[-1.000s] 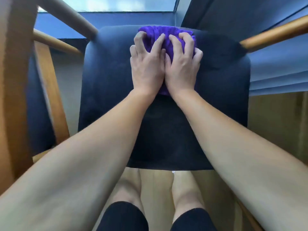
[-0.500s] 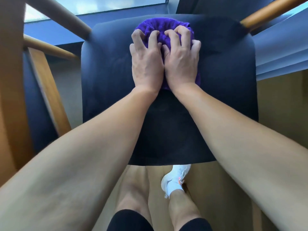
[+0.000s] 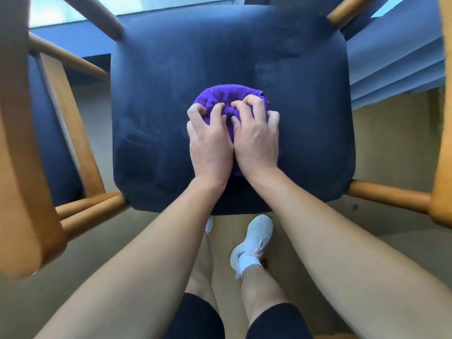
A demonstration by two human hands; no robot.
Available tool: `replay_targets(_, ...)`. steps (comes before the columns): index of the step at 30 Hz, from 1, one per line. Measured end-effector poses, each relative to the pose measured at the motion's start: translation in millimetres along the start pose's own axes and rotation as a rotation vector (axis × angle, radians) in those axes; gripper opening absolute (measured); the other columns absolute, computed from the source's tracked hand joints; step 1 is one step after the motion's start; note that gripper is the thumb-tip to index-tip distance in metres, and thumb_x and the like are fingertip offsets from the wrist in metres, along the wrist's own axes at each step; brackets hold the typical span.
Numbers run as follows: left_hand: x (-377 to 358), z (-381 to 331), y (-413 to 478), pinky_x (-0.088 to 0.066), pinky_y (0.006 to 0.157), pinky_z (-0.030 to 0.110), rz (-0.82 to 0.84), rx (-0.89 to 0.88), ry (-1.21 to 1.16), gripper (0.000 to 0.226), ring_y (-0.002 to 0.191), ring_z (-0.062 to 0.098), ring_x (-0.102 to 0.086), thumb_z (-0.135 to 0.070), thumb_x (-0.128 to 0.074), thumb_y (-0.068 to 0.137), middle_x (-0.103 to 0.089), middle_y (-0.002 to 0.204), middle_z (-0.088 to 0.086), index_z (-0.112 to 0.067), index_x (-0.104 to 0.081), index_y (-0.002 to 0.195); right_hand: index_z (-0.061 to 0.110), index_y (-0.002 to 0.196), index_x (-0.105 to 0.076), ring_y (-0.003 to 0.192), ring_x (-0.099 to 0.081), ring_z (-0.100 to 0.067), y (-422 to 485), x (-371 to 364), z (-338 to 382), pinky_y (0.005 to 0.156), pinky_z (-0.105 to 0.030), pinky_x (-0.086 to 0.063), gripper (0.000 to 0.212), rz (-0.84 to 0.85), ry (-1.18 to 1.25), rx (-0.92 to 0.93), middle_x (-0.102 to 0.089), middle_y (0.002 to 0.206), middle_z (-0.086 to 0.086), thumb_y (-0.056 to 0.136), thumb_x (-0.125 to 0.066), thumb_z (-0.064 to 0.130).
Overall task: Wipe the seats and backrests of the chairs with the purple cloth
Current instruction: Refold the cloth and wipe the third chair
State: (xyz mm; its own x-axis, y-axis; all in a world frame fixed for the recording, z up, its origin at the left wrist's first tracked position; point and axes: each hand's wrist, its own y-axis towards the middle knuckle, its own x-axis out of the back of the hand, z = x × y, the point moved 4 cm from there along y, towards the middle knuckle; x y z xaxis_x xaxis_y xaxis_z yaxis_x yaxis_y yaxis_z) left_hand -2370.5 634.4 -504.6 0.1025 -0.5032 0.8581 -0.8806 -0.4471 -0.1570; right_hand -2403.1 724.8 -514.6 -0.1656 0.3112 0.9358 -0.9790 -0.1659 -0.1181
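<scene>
Our left hand and right hand lie side by side. Their fingers are curled into the bunched purple cloth, gripping it and pressing it onto the middle of the dark blue seat. Bare upholstery surrounds the cloth, widest toward the far edge and narrowest toward the front edge under our wrists. The left armrest and right armrest flank the seat, apart from its sides. A second chair sits beyond the left armrest. Our grey shoe stands near the front edge.
</scene>
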Motion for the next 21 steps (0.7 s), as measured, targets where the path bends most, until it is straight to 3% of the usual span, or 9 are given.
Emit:
replay_targets(5,6,3,-43,-0.049,0.078,0.041,0.105,0.006,-0.053,0.036,0.114,0.032,-0.046,-0.021,-0.05,0.1,-0.038,0.135,0.013,-0.011,-0.054,0.134,0.019,0.132,-0.06,0.095,-0.048,-0.03,-45,9,-7,0.09,-0.036,-0.043,0.033,0.068,0.045,-0.041,-0.051,0.14,0.001,0.103,-0.048,0.031)
replay_targets(8,11,-5,-46,-0.043,0.085,0.032,0.12,-0.002,-0.136,0.038,0.119,0.028,-0.045,-0.024,-0.048,0.098,-0.037,0.136,0.01,-0.011,-0.055,0.134,0.016,0.13,-0.062,0.095,-0.047,-0.03,-52,20,-9,0.089,-0.041,-0.047,0.031,0.068,0.12,-0.084,-0.054,0.136,-0.001,0.102,-0.052,0.026)
replay_targets(11,15,-33,-23,-0.037,0.091,0.021,0.11,-0.099,-0.22,0.04,0.117,0.021,-0.045,-0.029,-0.043,0.098,-0.037,0.134,0.004,-0.014,-0.058,0.132,0.013,0.125,-0.065,0.093,-0.05,-0.03,-35,42,-18,0.086,-0.044,-0.049,0.028,-0.09,0.175,-0.137,-0.057,0.13,-0.006,0.1,-0.056,0.022)
replay_targets(14,9,-67,12,-0.035,0.092,0.012,0.119,-0.173,-0.307,0.033,0.112,0.003,-0.04,-0.027,-0.044,0.101,-0.037,0.128,-0.007,-0.02,-0.059,0.13,0.012,0.123,-0.066,0.097,-0.053,-0.032,-2,64,-33,0.09,-0.043,-0.046,0.028,-0.233,0.167,-0.186,-0.057,0.13,-0.008,0.099,-0.054,0.022)
replay_targets(17,-8,-93,56,-0.027,0.087,-0.001,0.107,-0.179,-0.349,0.031,0.108,-0.009,-0.035,-0.028,-0.046,0.103,-0.033,0.123,-0.027,-0.025,-0.058,0.131,0.013,0.126,-0.064,0.101,-0.051,-0.034,48,73,-48,0.093,-0.042,-0.044,0.03,-0.289,0.158,-0.179,-0.055,0.134,-0.006,0.099,-0.054,0.02)
replay_targets(18,-15,-100,72,-0.027,0.089,0.001,0.107,-0.181,-0.326,0.031,0.113,-0.008,-0.035,-0.028,-0.046,0.103,-0.034,0.126,-0.027,-0.025,-0.056,0.132,0.014,0.129,-0.063,0.104,-0.049,-0.034,65,72,-53,0.095,-0.042,-0.043,0.032,-0.267,0.149,-0.178,-0.053,0.136,-0.005,0.099,-0.054,0.02)
replay_targets(21,-38,-107,98,-0.042,0.1,0.033,0.125,-0.229,-0.13,0.038,0.126,0.024,-0.038,-0.025,-0.046,0.102,-0.036,0.142,0.005,-0.019,-0.051,0.139,0.022,0.139,-0.054,0.113,-0.044,-0.03,102,55,-67,0.097,-0.041,-0.041,0.039,-0.131,0.081,-0.19,-0.044,0.146,0.004,0.101,-0.049,0.027)
